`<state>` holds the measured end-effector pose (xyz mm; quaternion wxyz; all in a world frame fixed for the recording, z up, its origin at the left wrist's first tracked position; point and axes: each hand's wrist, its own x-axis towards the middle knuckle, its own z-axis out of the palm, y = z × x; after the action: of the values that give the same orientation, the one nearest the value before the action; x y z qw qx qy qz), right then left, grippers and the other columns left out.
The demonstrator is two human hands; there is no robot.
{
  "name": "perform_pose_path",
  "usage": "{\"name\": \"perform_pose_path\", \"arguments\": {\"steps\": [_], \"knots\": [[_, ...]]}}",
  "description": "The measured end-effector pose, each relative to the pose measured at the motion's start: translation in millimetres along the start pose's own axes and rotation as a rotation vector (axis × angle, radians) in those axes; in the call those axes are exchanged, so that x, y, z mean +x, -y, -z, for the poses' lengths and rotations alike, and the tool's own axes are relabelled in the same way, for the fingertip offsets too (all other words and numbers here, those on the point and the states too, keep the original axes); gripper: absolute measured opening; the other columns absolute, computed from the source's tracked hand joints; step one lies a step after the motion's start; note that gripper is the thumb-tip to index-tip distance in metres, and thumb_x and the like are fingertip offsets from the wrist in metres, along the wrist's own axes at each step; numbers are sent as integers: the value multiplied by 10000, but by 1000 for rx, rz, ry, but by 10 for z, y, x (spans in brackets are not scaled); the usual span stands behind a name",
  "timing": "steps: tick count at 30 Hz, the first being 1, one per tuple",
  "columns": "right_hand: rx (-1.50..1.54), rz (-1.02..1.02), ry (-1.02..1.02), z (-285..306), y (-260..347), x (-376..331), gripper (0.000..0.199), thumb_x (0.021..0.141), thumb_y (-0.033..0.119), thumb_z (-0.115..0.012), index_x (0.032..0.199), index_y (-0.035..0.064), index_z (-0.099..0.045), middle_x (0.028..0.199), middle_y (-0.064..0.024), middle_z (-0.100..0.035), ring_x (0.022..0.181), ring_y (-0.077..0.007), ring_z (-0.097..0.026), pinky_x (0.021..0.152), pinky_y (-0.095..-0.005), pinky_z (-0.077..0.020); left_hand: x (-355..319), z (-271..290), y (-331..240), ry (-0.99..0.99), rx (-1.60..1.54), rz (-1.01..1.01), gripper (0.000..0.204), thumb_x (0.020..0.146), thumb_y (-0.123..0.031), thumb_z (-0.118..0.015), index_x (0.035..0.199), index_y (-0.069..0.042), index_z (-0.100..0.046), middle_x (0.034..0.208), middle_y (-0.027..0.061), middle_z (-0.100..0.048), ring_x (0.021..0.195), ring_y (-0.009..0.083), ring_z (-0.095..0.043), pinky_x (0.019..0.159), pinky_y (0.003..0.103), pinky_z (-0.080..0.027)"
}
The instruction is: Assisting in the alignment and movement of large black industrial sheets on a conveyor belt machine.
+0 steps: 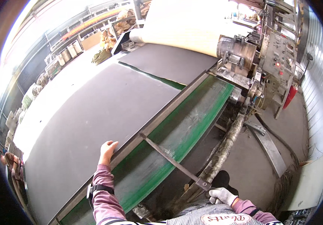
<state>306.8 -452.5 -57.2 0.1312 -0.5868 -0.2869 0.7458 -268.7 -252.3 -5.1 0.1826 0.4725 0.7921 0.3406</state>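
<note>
A broad dark grey flat sheet (94,112) lies across a long conveyor bench, filling most of the left and middle of the head view, with a second dark sheet (169,62) just beyond it nearer the machine. Along the right edge of the sheet runs a dark metal frame rail (161,114), and beside that a worn green conveyor belt (191,120) slopes up toward a grey steel roller machine (236,50) with a control panel (279,52) of buttons. A wide roll of pale cream sheet material (184,22) hangs above the machine's mouth. A thin metal brace bar (172,161) crosses the green belt diagonally from the rail to a wrapped pipe-like post (225,146). The floor on the right is bare grey concrete, with a red cylinder (289,96) standing by the corrugated wall; shelves and stacked goods line the bright left side of the hall. The bare left hand (107,150), on a purple-sleeved forearm with a black wrist strap, rests flat on the sheet's edge at the rail, its grip spread and pinching nothing. The right hand (221,195), in a white work glove, sits low by the near end of the brace bar, fingers curled; whether its grip clasps anything, I cannot tell.
</note>
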Motion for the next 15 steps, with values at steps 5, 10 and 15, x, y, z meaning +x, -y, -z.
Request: {"name": "perform_pose_path", "arguments": {"steps": [5, 10, 15], "knots": [[76, -15, 30, 29, -51, -4, 306, 893, 276, -578, 999, -2, -650, 689, -84, -649, 481, -106, -556, 434, -213, -458, -426, 713, 832, -483, 801, -131, 420, 876, -412, -548, 758, -24, -658, 825, 151, -658, 802, 345, -618, 728, 420, -490], [73, -44, 62, 54, -21, -21, 296, 870, 312, -612, 965, 35, -655, 685, -56, -646, 423, -83, -508, 391, -216, -409, -959, 1269, 1647, -375, 1042, 147, 430, 926, -351, -477, 705, -14, -628, 782, 176, -630, 810, 342, -616, 723, 453, -475], [61, -38, 54, 38, 17, -31, 306, 883, 329, -595, 979, 45, -651, 658, -41, -636, 406, -70, -482, 371, -209, -382, -931, 703, 1238, -389, 665, 28, 435, 910, -354, -515, 675, 2, -600, 745, 174, -598, 776, 340, -583, 737, 443, -453]]}}
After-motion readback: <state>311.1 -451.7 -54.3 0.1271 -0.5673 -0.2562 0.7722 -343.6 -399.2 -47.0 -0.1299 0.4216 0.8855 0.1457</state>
